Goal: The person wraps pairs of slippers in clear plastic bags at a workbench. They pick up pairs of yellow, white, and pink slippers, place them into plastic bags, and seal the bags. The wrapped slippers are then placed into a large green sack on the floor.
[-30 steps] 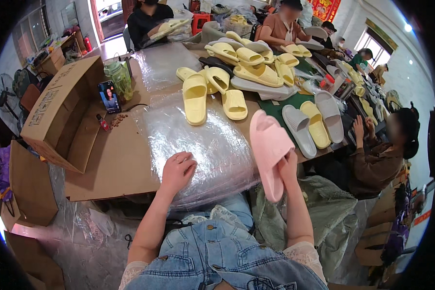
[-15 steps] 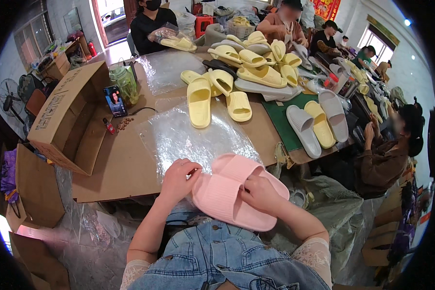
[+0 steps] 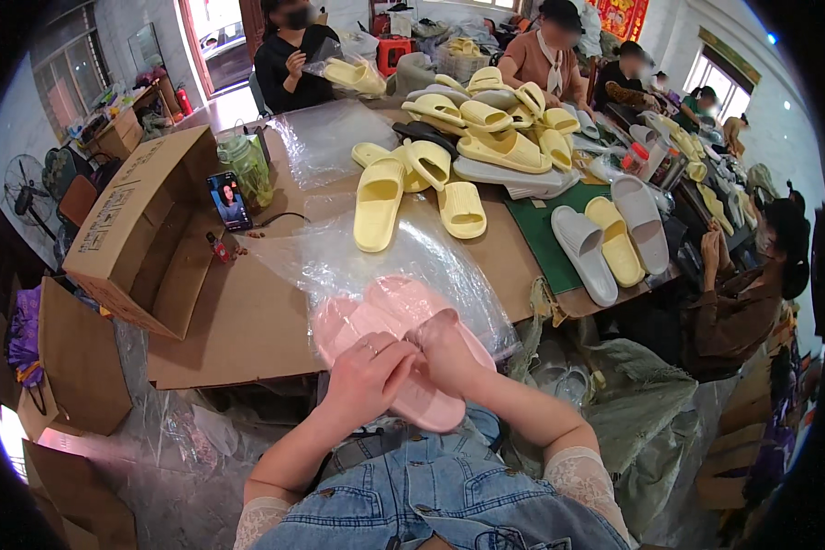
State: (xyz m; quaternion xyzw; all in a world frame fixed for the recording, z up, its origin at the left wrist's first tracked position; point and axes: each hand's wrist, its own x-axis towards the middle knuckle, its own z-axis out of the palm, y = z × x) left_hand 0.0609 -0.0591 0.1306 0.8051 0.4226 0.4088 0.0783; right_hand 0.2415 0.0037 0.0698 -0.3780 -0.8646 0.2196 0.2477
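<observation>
A pair of pink slippers [image 3: 431,403] lies at the table's near edge, one partly over the other, toes pointing away from me. Their far part is under the film of a clear plastic bag [image 3: 463,284] that spreads over the cardboard. My right hand [image 3: 449,356] is closed on the slippers at the strap, with some film over its knuckles. Beside it, my left hand [image 3: 371,380] is closed with bent fingers at the bag's mouth, seemingly pinching the film. Its fingertips are partly hidden.
Beyond the bag is a heap of yellow and grey slippers [image 3: 500,151]. More lie on a green board [image 3: 536,229] to the right. On the left are an open cardboard box [image 3: 142,206], a phone [image 3: 230,202] and a green jar [image 3: 246,170]. Several co-workers sit around.
The pink slippers have moved left and away from me, their toe end now under the bag's film. My left hand has come down and across to my right hand.
</observation>
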